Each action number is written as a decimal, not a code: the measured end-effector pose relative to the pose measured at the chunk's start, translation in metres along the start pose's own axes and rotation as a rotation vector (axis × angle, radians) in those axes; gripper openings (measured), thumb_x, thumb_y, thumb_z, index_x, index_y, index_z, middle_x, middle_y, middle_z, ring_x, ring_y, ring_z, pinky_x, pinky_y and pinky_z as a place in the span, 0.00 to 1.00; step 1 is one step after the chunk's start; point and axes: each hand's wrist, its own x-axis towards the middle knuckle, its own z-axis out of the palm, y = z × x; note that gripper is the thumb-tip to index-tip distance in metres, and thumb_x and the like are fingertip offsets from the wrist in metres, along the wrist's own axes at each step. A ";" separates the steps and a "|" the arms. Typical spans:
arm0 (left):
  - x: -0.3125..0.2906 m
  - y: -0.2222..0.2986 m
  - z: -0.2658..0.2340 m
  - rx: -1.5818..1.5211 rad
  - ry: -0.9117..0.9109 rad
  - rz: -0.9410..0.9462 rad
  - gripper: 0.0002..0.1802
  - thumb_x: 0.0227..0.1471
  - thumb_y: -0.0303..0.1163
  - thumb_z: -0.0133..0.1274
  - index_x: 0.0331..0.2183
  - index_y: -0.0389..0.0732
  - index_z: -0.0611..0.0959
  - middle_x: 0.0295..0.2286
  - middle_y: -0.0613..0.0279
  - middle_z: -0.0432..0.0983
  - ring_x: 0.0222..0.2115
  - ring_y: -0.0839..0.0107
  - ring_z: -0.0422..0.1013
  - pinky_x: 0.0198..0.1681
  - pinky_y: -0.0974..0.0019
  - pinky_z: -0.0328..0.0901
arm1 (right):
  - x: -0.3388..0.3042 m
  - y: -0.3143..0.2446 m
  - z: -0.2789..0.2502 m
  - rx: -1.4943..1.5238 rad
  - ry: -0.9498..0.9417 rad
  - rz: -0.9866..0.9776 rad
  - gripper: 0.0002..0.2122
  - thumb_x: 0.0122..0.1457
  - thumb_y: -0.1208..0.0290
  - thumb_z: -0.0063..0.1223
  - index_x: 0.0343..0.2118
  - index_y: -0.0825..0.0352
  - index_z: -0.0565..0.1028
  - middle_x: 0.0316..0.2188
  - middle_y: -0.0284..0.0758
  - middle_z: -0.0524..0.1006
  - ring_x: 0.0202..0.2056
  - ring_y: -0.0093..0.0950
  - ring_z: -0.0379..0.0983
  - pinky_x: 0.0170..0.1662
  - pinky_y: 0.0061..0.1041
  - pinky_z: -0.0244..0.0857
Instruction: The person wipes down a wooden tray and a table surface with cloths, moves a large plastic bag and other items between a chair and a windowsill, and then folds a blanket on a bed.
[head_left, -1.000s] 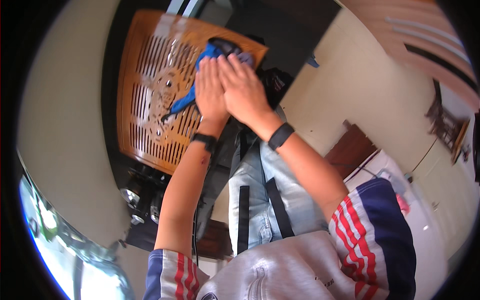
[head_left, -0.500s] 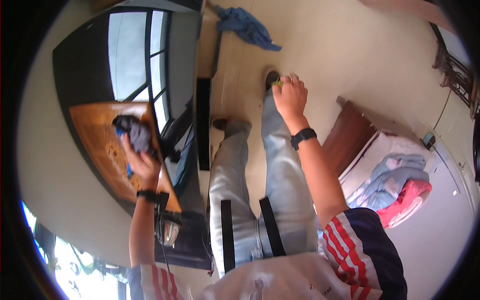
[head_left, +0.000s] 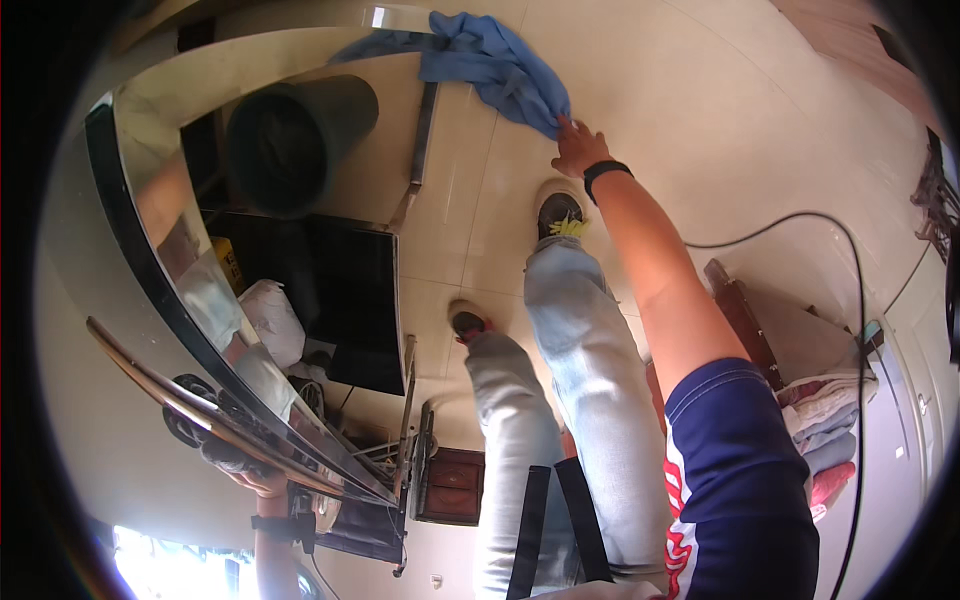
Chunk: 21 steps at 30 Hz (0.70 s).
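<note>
My right hand [head_left: 580, 150] reaches far forward and down to the floor. Its fingertips are at the near corner of a crumpled blue cloth garment [head_left: 505, 75], and the thumb stands apart from the fingers. The garment lies spread on the tiles. At the lower left, my left hand [head_left: 262, 480] is wrapped round a bunched dark grey cloth [head_left: 225, 455], which rests by a thin curved wooden edge [head_left: 150, 375]. That edge hides part of the hand and the cloth. Black bands are on both wrists.
A dark green bucket [head_left: 355, 108] lies beyond a glass-edged stand [head_left: 150, 250]. Below are a black panel [head_left: 340, 290] and a white bag [head_left: 272, 325]. My shoe [head_left: 558, 210] is close to my right hand. A black cable [head_left: 858, 400] curves past folded clothes [head_left: 830, 440] at right.
My right hand has moved from beside my shoe forward to the blue garment. The view has tilted; my left hand now appears lower, with the wooden surface seen edge-on.
</note>
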 end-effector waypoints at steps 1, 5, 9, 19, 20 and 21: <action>0.000 -0.001 0.000 0.004 -0.007 0.016 0.50 0.56 0.64 0.38 0.64 0.34 0.54 0.60 0.43 0.56 0.58 0.49 0.59 0.60 0.47 0.56 | -0.005 0.000 0.007 0.094 0.019 0.017 0.38 0.56 0.55 0.53 0.66 0.64 0.51 0.66 0.35 0.54 0.66 0.35 0.49 0.62 0.48 0.52; -0.008 -0.011 -0.003 0.049 -0.053 0.084 0.52 0.55 0.67 0.38 0.64 0.35 0.53 0.60 0.44 0.55 0.58 0.49 0.59 0.60 0.46 0.58 | -0.044 -0.012 0.033 0.198 0.015 0.017 0.37 0.54 0.56 0.54 0.63 0.69 0.55 0.64 0.39 0.55 0.63 0.39 0.55 0.61 0.49 0.53; 0.002 0.018 0.008 -0.036 0.098 -0.129 0.51 0.57 0.64 0.33 0.61 0.25 0.58 0.52 0.37 0.67 0.53 0.47 0.66 0.59 0.49 0.57 | -0.124 0.006 0.055 0.321 0.145 -0.112 0.37 0.51 0.61 0.57 0.62 0.74 0.56 0.64 0.43 0.54 0.59 0.44 0.61 0.57 0.46 0.61; 0.035 0.061 0.006 0.135 0.090 0.065 0.33 0.52 0.33 0.38 0.58 0.26 0.66 0.57 0.35 0.62 0.59 0.43 0.60 0.63 0.54 0.52 | -0.369 -0.073 -0.032 0.741 0.541 -0.259 0.36 0.53 0.78 0.52 0.64 0.77 0.49 0.66 0.47 0.45 0.60 0.47 0.60 0.58 0.38 0.63; 0.035 0.065 0.004 0.132 0.083 0.044 0.33 0.50 0.32 0.39 0.58 0.26 0.66 0.56 0.35 0.62 0.59 0.43 0.60 0.63 0.54 0.53 | -0.388 -0.085 -0.053 0.712 0.540 -0.285 0.36 0.53 0.78 0.52 0.64 0.77 0.49 0.66 0.47 0.45 0.60 0.47 0.60 0.58 0.38 0.63; 0.037 0.067 0.002 0.123 0.096 0.039 0.34 0.47 0.30 0.40 0.57 0.27 0.67 0.56 0.36 0.63 0.59 0.44 0.60 0.63 0.53 0.53 | -0.408 -0.099 -0.073 0.696 0.649 -0.295 0.35 0.54 0.79 0.51 0.64 0.77 0.50 0.66 0.47 0.45 0.60 0.46 0.59 0.58 0.39 0.61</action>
